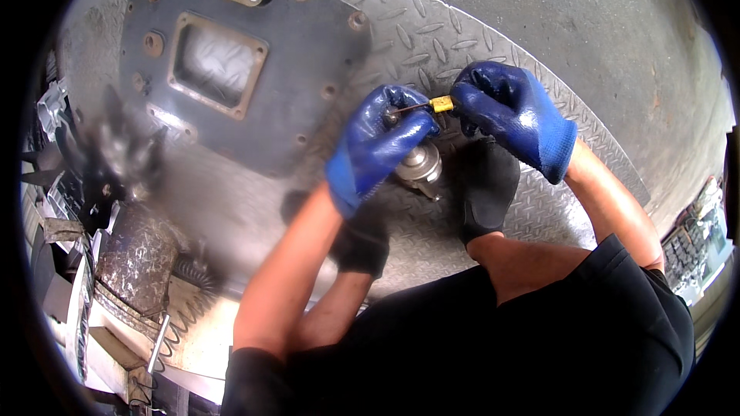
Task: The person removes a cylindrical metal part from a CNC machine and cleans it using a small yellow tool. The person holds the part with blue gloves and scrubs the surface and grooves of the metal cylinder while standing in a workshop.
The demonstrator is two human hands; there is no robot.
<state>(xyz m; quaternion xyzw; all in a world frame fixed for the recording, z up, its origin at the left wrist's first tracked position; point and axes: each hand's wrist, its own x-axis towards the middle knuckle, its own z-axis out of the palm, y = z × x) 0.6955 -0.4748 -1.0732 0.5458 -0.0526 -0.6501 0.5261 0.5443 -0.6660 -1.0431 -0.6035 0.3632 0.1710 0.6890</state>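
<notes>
My hands, both in blue coated gloves, meet above a steel checker plate point(432, 50). A thin dark rod with a short yellow piece point(442, 104) at its right end spans the gap between them. My left hand point(385, 135) is closed on the rod near a small, dark, round end. The fingertips of my right hand point(509, 108) are pinched at the yellow piece; the glove hides part of this contact. Below the left fingers, a silvery round metal part point(420, 166) rests on the plate, partly covered by the glove.
My feet in black footwear point(493, 189) flank the metal part. At the far left lies a large dark flange plate point(297, 54) with bolt holes and a rectangular opening. A worn metal cylinder point(139, 258) and a coiled cable point(189, 293) stand at left.
</notes>
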